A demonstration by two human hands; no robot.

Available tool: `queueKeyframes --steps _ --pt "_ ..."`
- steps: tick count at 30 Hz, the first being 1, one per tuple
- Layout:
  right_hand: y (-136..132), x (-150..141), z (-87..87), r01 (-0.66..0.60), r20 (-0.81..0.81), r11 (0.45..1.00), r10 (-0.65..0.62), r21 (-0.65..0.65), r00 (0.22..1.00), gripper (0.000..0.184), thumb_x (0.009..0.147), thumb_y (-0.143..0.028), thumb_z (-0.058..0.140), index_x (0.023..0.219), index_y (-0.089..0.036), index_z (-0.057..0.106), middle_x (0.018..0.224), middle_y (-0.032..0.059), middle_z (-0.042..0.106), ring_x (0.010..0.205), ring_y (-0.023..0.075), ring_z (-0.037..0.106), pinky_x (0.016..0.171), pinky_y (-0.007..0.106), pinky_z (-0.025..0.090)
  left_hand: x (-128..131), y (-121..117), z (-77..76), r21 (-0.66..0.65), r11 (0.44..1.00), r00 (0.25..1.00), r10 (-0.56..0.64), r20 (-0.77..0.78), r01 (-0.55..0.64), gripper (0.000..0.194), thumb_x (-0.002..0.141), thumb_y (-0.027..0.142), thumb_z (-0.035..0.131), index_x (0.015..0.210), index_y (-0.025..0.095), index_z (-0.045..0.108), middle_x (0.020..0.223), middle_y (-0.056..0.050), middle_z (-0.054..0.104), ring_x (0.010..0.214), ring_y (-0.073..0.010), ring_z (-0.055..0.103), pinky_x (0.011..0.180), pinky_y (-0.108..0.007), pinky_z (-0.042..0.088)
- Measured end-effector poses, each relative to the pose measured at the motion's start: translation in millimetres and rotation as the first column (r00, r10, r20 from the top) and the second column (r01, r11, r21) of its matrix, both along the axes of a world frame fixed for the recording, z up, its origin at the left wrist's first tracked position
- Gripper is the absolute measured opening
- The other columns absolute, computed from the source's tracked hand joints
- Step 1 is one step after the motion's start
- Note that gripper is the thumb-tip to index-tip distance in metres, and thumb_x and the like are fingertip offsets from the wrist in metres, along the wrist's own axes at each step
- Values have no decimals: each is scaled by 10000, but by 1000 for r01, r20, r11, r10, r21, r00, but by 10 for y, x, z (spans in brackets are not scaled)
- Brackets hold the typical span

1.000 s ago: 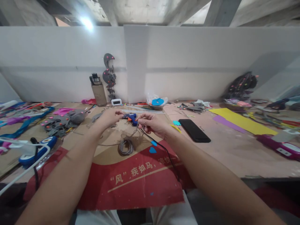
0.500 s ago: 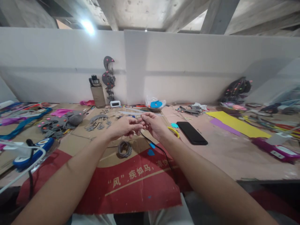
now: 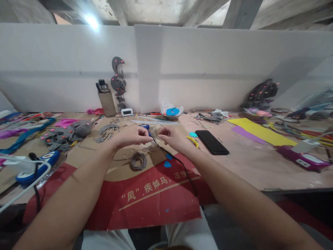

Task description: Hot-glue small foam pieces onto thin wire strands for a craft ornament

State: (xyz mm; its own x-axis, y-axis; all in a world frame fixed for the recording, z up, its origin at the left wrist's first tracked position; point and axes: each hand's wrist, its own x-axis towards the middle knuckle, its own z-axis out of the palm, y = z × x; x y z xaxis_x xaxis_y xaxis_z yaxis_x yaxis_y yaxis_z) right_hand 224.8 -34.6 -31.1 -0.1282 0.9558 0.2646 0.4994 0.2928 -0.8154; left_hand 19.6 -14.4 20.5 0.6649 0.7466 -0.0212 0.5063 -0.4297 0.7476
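Observation:
My left hand (image 3: 134,136) is closed in a pinch above the cardboard, its fingertips turned toward the right hand. My right hand (image 3: 172,138) is pinched too, a short gap to the right of it. Whatever lies between the fingertips is too small to make out. Behind and between the hands shows part of a blue tool (image 3: 145,127); a black cable (image 3: 174,158) runs from near it toward the table's front edge. Just below the hands rests a coil of grey cord (image 3: 138,161). Small blue heart-shaped pieces (image 3: 168,164) lie to its right.
Red-and-brown cardboard (image 3: 156,211) overhangs the front edge. To the right are a black phone (image 3: 212,142), yellow sheet (image 3: 262,132) and purple power strip (image 3: 301,158). Grey felt pieces (image 3: 66,133) and a blue power strip (image 3: 39,168) lie left. A bottle (image 3: 106,102) stands at the back.
My hands were together with fingertips touching; now they are apart, the left further left and the right slightly right. The view has shifted a little.

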Motion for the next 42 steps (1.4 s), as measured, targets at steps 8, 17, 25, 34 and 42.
queueKeyframes --steps 8,17,25,34,42 --pt "-533 218 20 -292 440 956 268 -14 857 140 740 -157 609 852 -205 678 814 25 656 749 155 582 683 267 414 112 -126 -9 -110 974 976 -205 -66 198 285 715 448 651 662 169 628 594 -6 598 531 -98 510 485 -193 358" --pt "-554 172 37 -232 547 952 304 -198 780 121 704 -198 670 812 -175 621 818 31 645 751 157 575 624 231 383 78 -50 -38 -206 956 961 -240 -139 209 371 787 506 552 853 176 708 713 -36 668 571 -105 558 512 -191 402" --pt "-354 121 114 -128 -46 976 122 -173 991 82 766 -249 565 751 -198 503 547 -62 497 464 93 482 474 223 367 75 71 -133 44 993 988 102 118 -107 315 735 472 625 732 159 667 626 -17 615 551 -102 527 495 -209 386" --pt "-35 -238 208 -143 -411 990 134 10 902 219 712 -364 642 681 -187 517 560 -69 461 453 52 359 437 210 278 155 0 -129 -162 982 870 165 464 -99 275 691 372 717 814 134 655 613 -18 625 540 -93 548 514 -209 418" --pt "36 -210 103 -192 -571 981 138 -35 809 236 732 -407 623 737 -194 522 570 -64 492 452 55 409 449 202 322 97 127 -221 -272 955 806 253 536 -119 172 676 239 729 755 127 625 622 -43 659 566 -107 600 530 -205 450"
